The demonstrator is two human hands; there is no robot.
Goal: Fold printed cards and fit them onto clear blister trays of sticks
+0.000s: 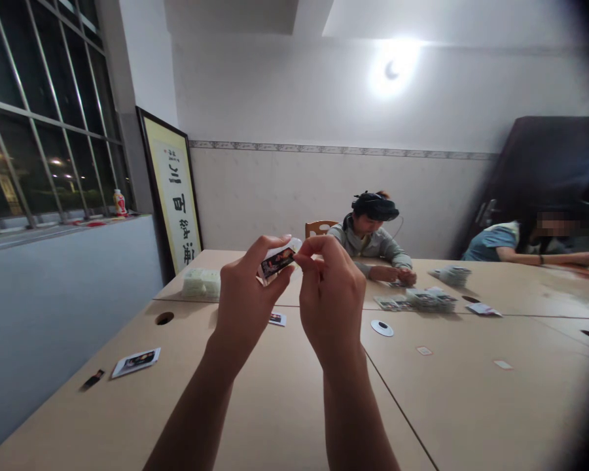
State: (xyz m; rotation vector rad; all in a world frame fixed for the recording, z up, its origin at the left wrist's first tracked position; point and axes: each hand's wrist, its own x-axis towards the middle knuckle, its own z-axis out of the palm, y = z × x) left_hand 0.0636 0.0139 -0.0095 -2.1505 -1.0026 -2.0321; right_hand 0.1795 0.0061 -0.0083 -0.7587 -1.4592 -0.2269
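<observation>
Raised over the table, my left hand (pixel 248 297) grips a small clear packet (pixel 278 261) with a dark printed picture in it, between thumb and fingers. My right hand (pixel 331 294) is closed in a pinch at the packet's right edge; whatever its fingertips hold is too small to make out. Beyond my wrists lies a printed card (pixel 277 319), partly hidden by my left hand. A larger picture card (pixel 136 362) rests at the left of the table, beside a small dark piece (pixel 94 378).
Clear packets are stacked at the back left (pixel 201 283) and back right (pixel 432 299). A person (pixel 373 242) sits across the table, another (pixel 505 242) farther right. A round white disc (pixel 382 328), small cards and a cable hole (pixel 165 318) dot the table (pixel 275 405).
</observation>
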